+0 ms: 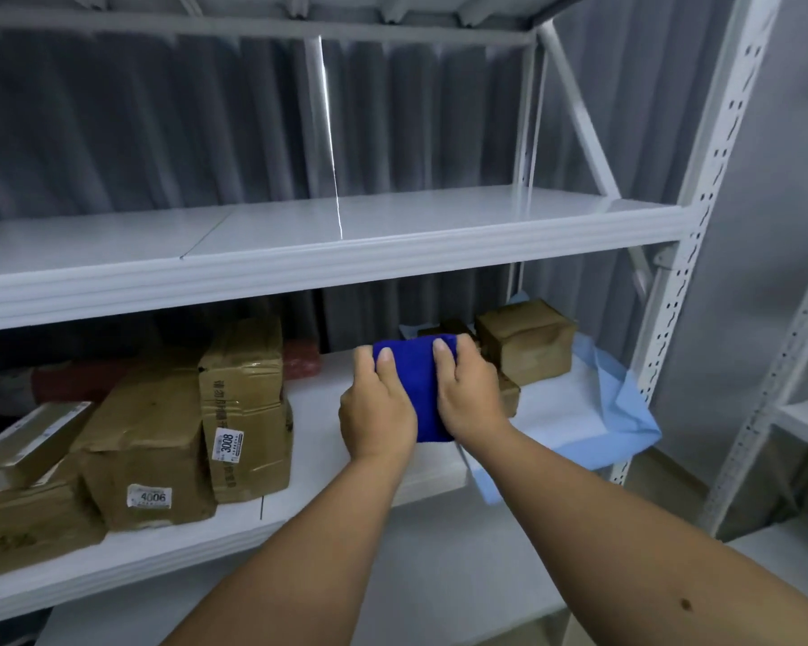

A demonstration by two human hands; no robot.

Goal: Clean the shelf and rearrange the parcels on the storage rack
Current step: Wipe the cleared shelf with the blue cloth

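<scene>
Your left hand [377, 412] and right hand [468, 394] both grip the blue cloth [416, 389] above the lower shelf [327, 440], so wiping looks barely begun and the parcels [169, 440] left of the cloth await rearranging.

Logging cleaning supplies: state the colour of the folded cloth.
Dark blue cloth, plain, seen in the head view.

Both hands [378, 412] [472, 394] forward — fingers curled

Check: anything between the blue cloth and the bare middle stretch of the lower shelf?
Nothing visible. Both hands hold the blue cloth over the lower shelf; the parcel labelled 3008 stands left, and the small brown box stands right.
</scene>
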